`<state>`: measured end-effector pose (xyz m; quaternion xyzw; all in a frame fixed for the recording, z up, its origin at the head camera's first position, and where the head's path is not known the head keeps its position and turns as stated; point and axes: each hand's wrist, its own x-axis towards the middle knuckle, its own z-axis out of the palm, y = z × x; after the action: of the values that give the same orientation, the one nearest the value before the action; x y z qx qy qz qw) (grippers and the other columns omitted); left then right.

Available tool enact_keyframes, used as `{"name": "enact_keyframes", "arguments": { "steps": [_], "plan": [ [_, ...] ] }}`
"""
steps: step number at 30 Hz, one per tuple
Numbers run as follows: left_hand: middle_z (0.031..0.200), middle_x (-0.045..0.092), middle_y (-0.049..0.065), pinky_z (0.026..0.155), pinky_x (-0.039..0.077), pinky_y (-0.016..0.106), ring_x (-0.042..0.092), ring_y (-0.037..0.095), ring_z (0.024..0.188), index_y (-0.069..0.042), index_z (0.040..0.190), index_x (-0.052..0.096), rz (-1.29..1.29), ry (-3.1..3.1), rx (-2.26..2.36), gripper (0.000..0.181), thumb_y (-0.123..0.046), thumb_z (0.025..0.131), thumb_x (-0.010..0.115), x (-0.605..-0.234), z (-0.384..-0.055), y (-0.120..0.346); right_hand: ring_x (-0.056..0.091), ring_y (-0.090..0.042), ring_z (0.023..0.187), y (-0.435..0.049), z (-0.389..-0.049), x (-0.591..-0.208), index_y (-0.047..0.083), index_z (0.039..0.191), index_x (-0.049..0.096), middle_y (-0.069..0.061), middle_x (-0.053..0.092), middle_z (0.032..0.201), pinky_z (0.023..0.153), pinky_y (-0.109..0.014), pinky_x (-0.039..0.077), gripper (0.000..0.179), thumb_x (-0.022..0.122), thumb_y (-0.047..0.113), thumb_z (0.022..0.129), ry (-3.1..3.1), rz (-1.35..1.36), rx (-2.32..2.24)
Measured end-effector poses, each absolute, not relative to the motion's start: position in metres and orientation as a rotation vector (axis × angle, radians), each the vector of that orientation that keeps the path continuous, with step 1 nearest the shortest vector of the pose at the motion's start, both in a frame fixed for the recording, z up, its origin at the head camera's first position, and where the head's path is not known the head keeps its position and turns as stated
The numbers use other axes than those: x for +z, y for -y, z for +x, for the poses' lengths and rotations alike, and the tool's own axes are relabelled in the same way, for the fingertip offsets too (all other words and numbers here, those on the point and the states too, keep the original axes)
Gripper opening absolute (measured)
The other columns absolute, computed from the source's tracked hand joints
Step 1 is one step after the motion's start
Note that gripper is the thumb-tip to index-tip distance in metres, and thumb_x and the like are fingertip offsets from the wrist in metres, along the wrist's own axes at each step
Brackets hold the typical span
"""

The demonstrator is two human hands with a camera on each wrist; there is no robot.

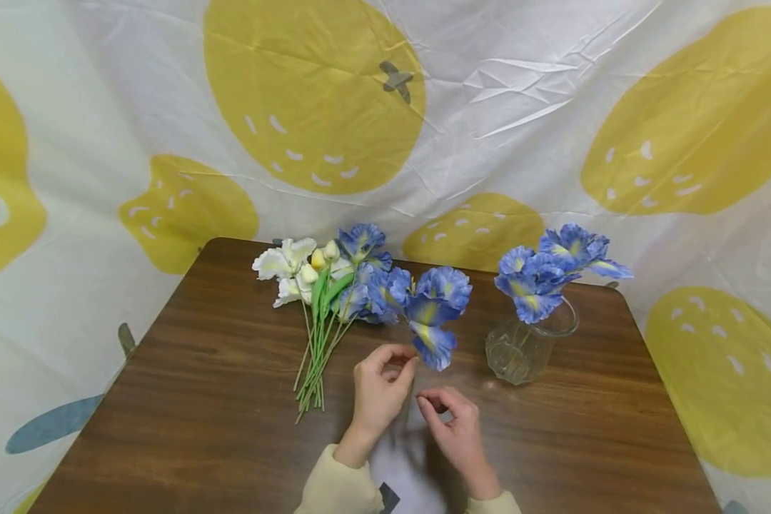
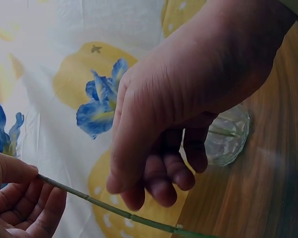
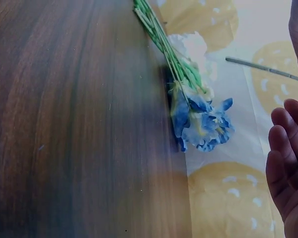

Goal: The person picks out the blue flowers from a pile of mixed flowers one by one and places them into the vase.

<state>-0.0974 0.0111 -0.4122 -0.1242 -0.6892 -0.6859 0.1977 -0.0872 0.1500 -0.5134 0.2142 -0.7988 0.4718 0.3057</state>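
Note:
My left hand (image 1: 382,392) pinches an artificial blue iris (image 1: 433,314) by its stem just under the bloom. The jointed green stem (image 2: 129,216) runs on past the fingertips, and its cut end (image 3: 228,59) shows in the right wrist view. Close beside the stem is my right hand (image 1: 452,428), its fingers loosely bent and the thumb near the index finger, with nothing seen between them. To the right, a clear glass vase (image 1: 514,353) holds blue irises (image 1: 540,271) that lean over its rim.
Left of my hands lies a bunch of loose flowers: white irises (image 1: 285,260), pale tulips (image 1: 321,258) and blue irises (image 1: 366,246), their stems (image 1: 315,378) toward me. They rest on a dark wooden table (image 1: 199,400). A lemon-print curtain (image 1: 469,164) hangs behind.

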Motion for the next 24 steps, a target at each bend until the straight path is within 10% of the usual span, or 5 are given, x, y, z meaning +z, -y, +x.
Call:
{"name": "enact_keyframes", "arguments": {
  "steps": [24],
  "plan": [
    [0.076,0.066,0.021,0.058,0.057,0.037,0.064,0.030,0.071,0.012,0.081,0.064,-0.387,1.995,-1.960,0.007,0.015,0.075,0.066,-0.413,-0.093,-0.015,0.052,-0.014,0.049,-0.137,-0.074,-0.471,-0.003,0.071,0.064,-0.009,0.061,0.061,0.044,-0.026,0.044,0.020,0.068,-0.021,0.066,2.098,0.584,1.284]
  ]
}}
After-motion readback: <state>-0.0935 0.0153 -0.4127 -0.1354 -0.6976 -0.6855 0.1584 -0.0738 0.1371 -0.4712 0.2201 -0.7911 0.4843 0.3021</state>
